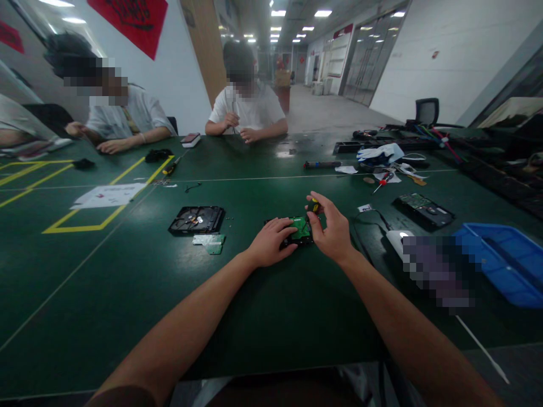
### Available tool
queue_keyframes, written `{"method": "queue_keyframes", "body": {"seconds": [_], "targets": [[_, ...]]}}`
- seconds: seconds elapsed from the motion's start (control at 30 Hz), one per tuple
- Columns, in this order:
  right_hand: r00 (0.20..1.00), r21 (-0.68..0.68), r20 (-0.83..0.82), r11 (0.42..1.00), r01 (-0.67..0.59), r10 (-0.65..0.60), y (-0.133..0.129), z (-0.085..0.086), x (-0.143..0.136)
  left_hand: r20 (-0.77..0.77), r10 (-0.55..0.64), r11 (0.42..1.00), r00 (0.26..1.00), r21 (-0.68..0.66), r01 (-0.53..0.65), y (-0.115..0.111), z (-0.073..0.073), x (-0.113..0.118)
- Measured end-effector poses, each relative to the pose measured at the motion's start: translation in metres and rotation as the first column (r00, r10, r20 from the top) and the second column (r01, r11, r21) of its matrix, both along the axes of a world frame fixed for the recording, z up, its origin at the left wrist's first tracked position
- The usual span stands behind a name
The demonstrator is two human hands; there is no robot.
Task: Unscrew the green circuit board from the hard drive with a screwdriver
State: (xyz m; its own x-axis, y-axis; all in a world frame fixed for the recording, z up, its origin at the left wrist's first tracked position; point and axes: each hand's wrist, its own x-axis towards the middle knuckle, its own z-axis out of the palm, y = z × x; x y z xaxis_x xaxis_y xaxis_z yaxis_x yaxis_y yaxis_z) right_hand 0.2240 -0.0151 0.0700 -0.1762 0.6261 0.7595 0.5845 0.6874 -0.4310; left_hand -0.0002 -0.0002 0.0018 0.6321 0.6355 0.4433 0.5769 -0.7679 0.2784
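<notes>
A hard drive (302,227) with a green circuit board facing up lies on the green table, partly covered by my left hand (271,242). The fingers of that hand reach over the board and the thumb lies along the near edge, gripping the drive. My right hand (331,229) pinches a screwdriver (314,206) with a yellow and black handle, held upright over the board's right part. Its tip is too small to make out. To the left lie another hard drive (197,219), a loose circuit board (210,243) and a few tiny screws (229,219).
On the right are a third hard drive (424,210), a blue tray (504,260), a blurred-out device with a cable, and a red-tipped screwdriver (384,180). Gloves (379,152) and a dark pen-shaped tool (322,165) lie farther back. Co-workers sit across the table (237,316).
</notes>
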Motion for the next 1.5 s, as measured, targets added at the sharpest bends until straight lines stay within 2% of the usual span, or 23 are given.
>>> {"method": "queue_keyframes", "body": {"seconds": [0.27, 0.5, 0.97, 1.27, 1.5], "targets": [[0.998, 0.068, 0.02, 0.996, 0.063, -0.064, -0.0005, 0.0041, -0.0002, -0.013, 0.009, 1.0, 1.0, -0.009, -0.009, -0.0015, 0.002, 0.0002], [0.999, 0.039, 0.044, 0.999, 0.006, -0.008, -0.0004, 0.0044, -0.0014, -0.004, -0.001, 1.0, 1.0, -0.004, 0.001, -0.0009, 0.0014, -0.0001], [0.998, 0.046, 0.011, 0.997, 0.063, -0.063, 0.0021, 0.0006, -0.0009, 0.006, -0.001, 1.0, 1.0, 0.003, 0.001, 0.0004, -0.0026, -0.0004], [0.999, 0.006, 0.044, 1.0, -0.006, 0.006, 0.0011, 0.0029, -0.0036, -0.001, -0.002, 1.0, 1.0, 0.014, 0.002, -0.0009, 0.0011, -0.0003], [0.999, 0.042, 0.019, 0.998, 0.05, -0.051, 0.0054, 0.0004, -0.0025, 0.006, -0.004, 1.0, 1.0, 0.004, 0.004, -0.0014, 0.0012, 0.0001]]}}
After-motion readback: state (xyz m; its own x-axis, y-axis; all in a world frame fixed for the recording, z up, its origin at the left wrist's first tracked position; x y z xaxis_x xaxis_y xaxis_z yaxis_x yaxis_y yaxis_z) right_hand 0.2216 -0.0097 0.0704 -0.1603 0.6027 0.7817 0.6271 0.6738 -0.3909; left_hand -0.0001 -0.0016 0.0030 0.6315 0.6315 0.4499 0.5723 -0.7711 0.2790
